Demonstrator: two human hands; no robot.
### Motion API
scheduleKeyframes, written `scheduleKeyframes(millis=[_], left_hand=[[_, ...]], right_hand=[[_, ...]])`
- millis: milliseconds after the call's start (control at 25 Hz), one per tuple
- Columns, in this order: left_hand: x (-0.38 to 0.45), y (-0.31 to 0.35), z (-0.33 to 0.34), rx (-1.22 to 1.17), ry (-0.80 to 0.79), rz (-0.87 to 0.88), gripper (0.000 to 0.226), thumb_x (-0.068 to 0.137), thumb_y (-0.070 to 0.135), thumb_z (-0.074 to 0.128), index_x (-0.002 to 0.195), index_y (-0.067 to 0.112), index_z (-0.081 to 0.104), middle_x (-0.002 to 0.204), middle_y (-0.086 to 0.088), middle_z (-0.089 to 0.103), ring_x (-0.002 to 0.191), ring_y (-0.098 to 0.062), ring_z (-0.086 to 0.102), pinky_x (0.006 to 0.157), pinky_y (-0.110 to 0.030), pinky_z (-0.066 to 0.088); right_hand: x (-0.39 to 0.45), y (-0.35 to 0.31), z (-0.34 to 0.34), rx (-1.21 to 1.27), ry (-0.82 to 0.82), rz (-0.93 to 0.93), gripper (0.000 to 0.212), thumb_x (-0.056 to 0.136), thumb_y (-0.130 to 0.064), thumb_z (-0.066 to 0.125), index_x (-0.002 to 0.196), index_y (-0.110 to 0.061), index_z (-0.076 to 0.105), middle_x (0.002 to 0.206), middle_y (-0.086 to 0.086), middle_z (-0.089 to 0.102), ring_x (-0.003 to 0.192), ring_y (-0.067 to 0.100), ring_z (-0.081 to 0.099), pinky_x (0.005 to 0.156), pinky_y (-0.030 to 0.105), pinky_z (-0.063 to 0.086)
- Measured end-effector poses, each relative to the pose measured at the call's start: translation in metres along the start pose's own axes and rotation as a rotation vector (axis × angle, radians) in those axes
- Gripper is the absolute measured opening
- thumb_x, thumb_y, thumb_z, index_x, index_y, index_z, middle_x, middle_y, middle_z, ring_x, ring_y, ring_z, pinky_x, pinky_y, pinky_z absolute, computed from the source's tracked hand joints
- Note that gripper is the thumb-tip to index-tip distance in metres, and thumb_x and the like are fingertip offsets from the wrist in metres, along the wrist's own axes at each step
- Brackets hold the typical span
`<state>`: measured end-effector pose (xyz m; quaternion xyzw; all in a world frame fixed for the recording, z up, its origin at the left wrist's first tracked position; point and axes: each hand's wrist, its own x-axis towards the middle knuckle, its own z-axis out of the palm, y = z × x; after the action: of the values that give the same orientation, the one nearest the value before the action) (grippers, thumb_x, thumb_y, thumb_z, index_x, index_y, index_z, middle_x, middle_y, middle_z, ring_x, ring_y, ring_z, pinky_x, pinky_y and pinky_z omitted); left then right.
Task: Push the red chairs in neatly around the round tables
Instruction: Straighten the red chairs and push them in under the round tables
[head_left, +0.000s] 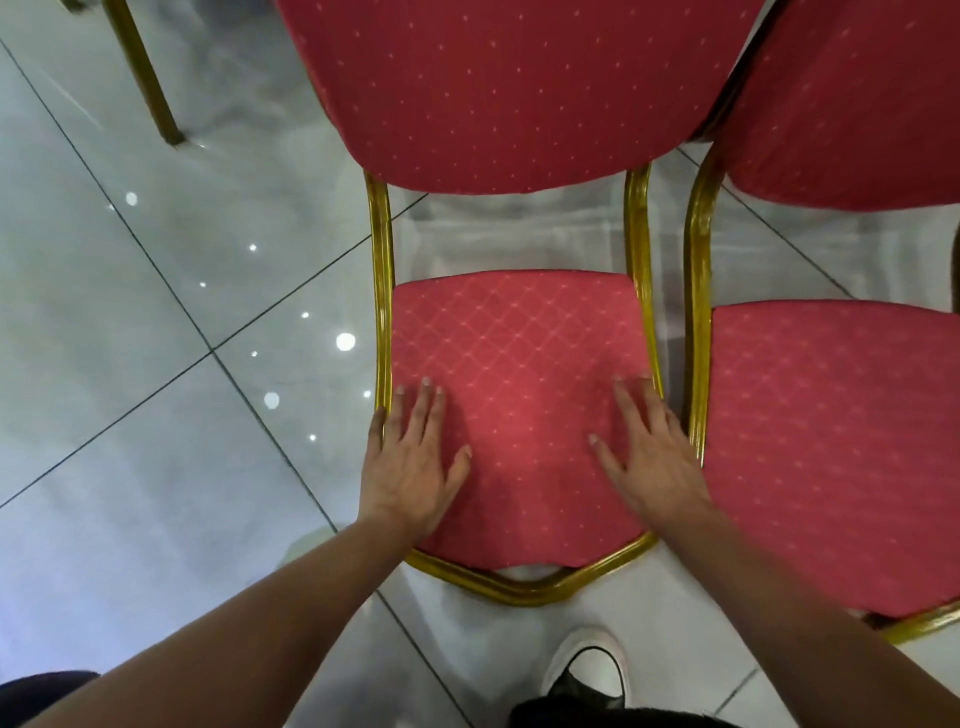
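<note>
The red chair (514, 332) stood in the centre of the view on the tiled floor (156, 364). Its padded part nearest the camera, patterned with a pale diamond grid, was bordered by a gold metal frame (382, 312) running along both sides and around the near edge. A larger red padded part with pale dots filled the upper centre of the view, joined to the nearer one by the same gold tubes.

The left hand (410, 467) lay flat on the near-left area of the padding, fingers straight and slightly spread, the outermost finger alongside the left frame tube. The right hand (649, 457) lay flat on the near-right area, fingers straight and angled toward the right frame tube. Neither hand curled around anything; both pressed palm-down on the fabric.

A second red chair (841, 447) stood just beside the first on the right, its gold frame close to the first chair's right tube. A gold chair leg (148, 78) stood on the floor at upper left, well apart. A white shoe (589, 670) showed on the floor below the near edge of the chair. The glossy tiles reflected small bright light spots.
</note>
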<state>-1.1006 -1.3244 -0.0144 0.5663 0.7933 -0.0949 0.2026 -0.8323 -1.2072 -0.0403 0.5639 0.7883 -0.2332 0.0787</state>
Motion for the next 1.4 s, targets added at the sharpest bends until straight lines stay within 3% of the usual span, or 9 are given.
scheduleKeyframes(millis=[120,240,400,520,720,960,1120,1200,1400], left_hand=[[0.004,-0.009,0.019,-0.003,-0.034,-0.043,0.081,0.091,0.074,0.005,0.159,0.034,-0.014,0.164,0.002,-0.029,0.153,-0.029,-0.02,0.124,-0.057,0.0],[0.004,-0.018,0.029,-0.137,-0.04,-0.133,0.077,0.09,0.079,0.025,0.15,0.057,-0.018,0.16,-0.001,-0.038,0.152,-0.043,-0.01,0.118,-0.065,0.019],[0.0,-0.027,0.036,-0.418,-0.014,-0.113,0.088,0.083,0.074,0.056,0.145,0.069,-0.006,0.158,0.002,-0.04,0.15,-0.044,0.015,0.115,-0.055,0.035],[0.004,-0.034,0.039,-0.509,-0.026,-0.12,0.09,0.08,0.07,0.065,0.144,0.072,0.001,0.16,0.0,-0.036,0.148,-0.042,0.025,0.116,-0.052,0.035],[0.007,-0.042,0.041,-0.543,-0.042,-0.098,0.088,0.081,0.066,0.067,0.143,0.073,0.005,0.163,0.002,-0.026,0.145,-0.041,0.025,0.116,-0.053,0.034],[0.013,-0.06,0.037,-0.554,-0.068,-0.065,0.086,0.083,0.065,0.065,0.143,0.073,0.004,0.161,-0.006,0.0,0.141,-0.039,0.033,0.116,-0.054,0.036],[0.003,-0.09,0.024,-0.497,-0.078,-0.04,0.083,0.082,0.072,0.057,0.143,0.073,0.001,0.152,-0.008,0.014,0.137,-0.038,0.038,0.115,-0.053,0.038],[-0.008,-0.113,0.011,-0.449,-0.038,-0.051,0.079,0.08,0.078,0.048,0.145,0.071,0.003,0.156,-0.011,0.01,0.137,-0.042,0.037,0.116,-0.055,0.036],[-0.059,-0.145,-0.054,-0.31,0.058,-0.125,0.068,0.089,0.076,0.036,0.147,0.068,0.001,0.166,-0.003,-0.022,0.139,-0.05,0.033,0.115,-0.057,0.032]], right_hand=[[0.005,0.004,0.016,-0.058,-0.01,0.027,0.08,0.093,-0.074,0.035,0.16,-0.048,-0.002,0.169,0.01,-0.004,0.152,0.038,0.015,0.122,0.05,0.025],[0.011,0.002,0.022,-0.146,0.077,0.046,0.081,0.091,-0.079,0.034,0.159,-0.051,0.0,0.161,0.024,0.014,0.143,0.043,0.028,0.116,0.052,0.034],[0.027,-0.002,0.014,-0.281,0.164,0.043,0.08,0.09,-0.084,0.025,0.159,-0.051,0.004,0.147,0.028,0.035,0.123,0.042,0.043,0.103,0.051,0.039],[0.029,-0.003,0.013,-0.326,0.176,0.05,0.08,0.09,-0.086,0.021,0.158,-0.052,-0.004,0.153,0.027,0.03,0.134,0.042,0.038,0.108,0.053,0.033],[0.02,-0.008,0.016,-0.126,0.086,0.145,0.083,0.085,-0.089,0.027,0.149,-0.062,-0.018,0.157,0.027,0.021,0.128,0.051,0.042,0.104,0.06,0.043],[0.005,-0.008,0.012,0.245,-0.061,0.238,0.09,0.077,-0.088,0.047,0.14,-0.076,-0.016,0.128,0.019,0.034,0.117,0.05,0.056,0.102,0.061,0.049],[-0.009,-0.032,0.016,0.32,-0.11,0.193,0.094,0.074,-0.087,0.051,0.139,-0.076,-0.016,0.111,0.014,0.041,0.103,0.045,0.061,0.097,0.06,0.053],[-0.021,-0.055,0.018,0.339,-0.108,0.173,0.094,0.074,-0.09,0.049,0.141,-0.075,-0.016,0.107,0.013,0.042,0.101,0.043,0.061,0.094,0.06,0.055],[-0.066,-0.119,-0.027,0.365,-0.135,0.183,0.092,0.073,-0.094,0.045,0.138,-0.076,-0.018,0.111,0.012,0.036,0.11,0.048,0.057,0.097,0.061,0.052]])
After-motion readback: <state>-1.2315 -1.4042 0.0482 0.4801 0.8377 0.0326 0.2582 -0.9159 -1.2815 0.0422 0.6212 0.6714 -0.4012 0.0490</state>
